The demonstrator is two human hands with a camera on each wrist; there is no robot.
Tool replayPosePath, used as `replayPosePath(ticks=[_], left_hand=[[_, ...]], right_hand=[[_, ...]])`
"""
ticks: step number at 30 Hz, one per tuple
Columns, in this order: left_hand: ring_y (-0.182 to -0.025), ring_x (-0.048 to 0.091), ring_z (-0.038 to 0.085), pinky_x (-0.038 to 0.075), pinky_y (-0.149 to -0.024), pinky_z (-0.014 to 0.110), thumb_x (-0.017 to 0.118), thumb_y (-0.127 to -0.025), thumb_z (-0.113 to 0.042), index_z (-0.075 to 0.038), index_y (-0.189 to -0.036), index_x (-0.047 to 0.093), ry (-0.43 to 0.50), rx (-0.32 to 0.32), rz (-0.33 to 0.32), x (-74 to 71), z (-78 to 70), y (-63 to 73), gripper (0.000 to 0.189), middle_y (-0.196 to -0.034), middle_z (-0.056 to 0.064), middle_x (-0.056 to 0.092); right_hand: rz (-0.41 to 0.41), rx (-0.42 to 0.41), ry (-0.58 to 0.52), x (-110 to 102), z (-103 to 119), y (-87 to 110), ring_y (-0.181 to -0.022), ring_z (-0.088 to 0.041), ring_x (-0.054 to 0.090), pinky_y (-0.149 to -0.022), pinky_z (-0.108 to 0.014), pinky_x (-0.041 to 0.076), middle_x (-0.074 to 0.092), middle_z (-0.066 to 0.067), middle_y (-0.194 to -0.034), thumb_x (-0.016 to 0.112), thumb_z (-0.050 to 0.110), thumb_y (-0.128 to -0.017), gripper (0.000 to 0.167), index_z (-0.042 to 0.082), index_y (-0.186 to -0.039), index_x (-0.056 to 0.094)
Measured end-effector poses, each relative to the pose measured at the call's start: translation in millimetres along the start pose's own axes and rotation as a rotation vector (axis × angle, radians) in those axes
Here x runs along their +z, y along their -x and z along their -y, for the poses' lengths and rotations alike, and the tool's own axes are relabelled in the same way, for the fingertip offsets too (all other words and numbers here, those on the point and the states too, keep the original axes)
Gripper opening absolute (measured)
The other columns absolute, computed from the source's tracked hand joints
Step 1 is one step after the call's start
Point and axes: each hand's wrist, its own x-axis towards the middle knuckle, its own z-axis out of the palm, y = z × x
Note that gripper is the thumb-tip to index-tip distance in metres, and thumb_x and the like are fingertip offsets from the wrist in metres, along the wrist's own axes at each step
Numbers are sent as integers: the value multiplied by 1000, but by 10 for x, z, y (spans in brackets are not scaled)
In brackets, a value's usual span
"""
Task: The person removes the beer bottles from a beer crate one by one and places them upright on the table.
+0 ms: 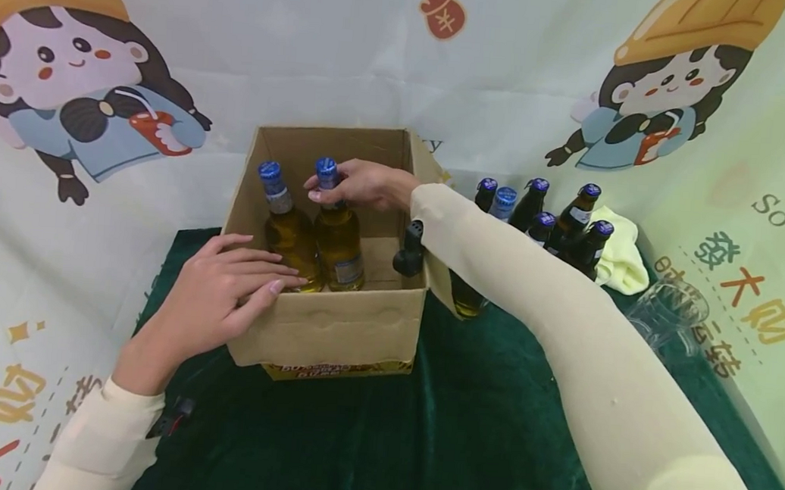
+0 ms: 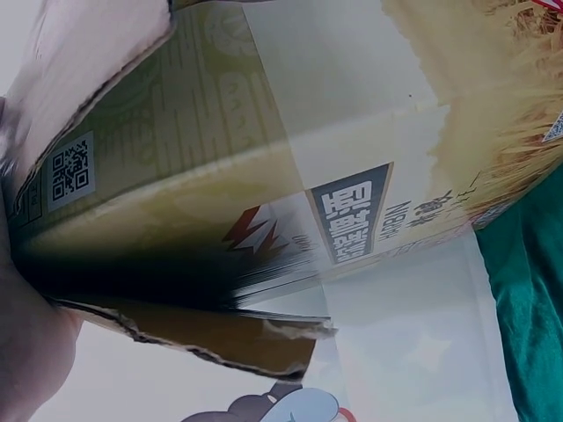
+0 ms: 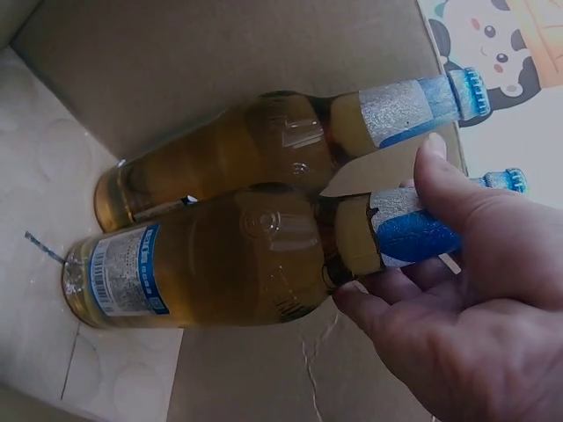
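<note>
In the head view, an opened cardboard box (image 1: 339, 325) holds two amber beer bottles with blue caps, upright side by side. My right hand (image 1: 369, 183) reaches in over the box's right wall and holds the right-hand beer bottle (image 3: 220, 255) by its foil-wrapped neck, thumb on one side and fingers behind. Close beside it stands the other beer bottle (image 3: 237, 154), untouched by that hand. My left hand (image 1: 225, 286) rests over the box's near left corner with fingers extended. In the left wrist view, the box's printed outer side and raised flaps fill most of the picture.
Several dark bottles (image 1: 572, 219) and a blue-capped one (image 1: 504, 202) stand right of the box. Behind them lies a pale yellow cloth (image 1: 624, 250), and a clear glass mug (image 1: 671, 314) is at the right edge. Green cloth (image 1: 475, 433) covers the table; printed sheets hang around it.
</note>
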Motion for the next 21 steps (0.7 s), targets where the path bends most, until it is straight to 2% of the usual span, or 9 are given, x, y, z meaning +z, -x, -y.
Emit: replayPosePath(ticks=[7,13,21], left_hand=[[-108,72,25,39,-109,51,56,-98,-25,-21,-110,80,-4,-2,-15,9,-12,14,27,-108,0,79],[-107,72,25,39,-109,51,56,-98,-25,-21,-109,80,-1,0,-25,14,-19,29,27,-108,0,79],[-105,73,26,40,-108,52,55,-97,-24,-20,-108,81,11,15,-32,21,0,7,28,-106,1,79]], right_hand=[[-57,-15,106,31,-29,-2,-134,-25,55,-117,-39,41,61,-11,-140,67,21,-97,40,5,-134,61],[-97,-49,120,59,-32,4,-121,-22,58,-115,-40,42,63,-10,-128,64,24,-99,33,6,-126,62],[-150,-75,128,40,-26,26,-112,-20,59,-112,-39,44,65,-10,-121,63,21,-100,30,4,-123,62]])
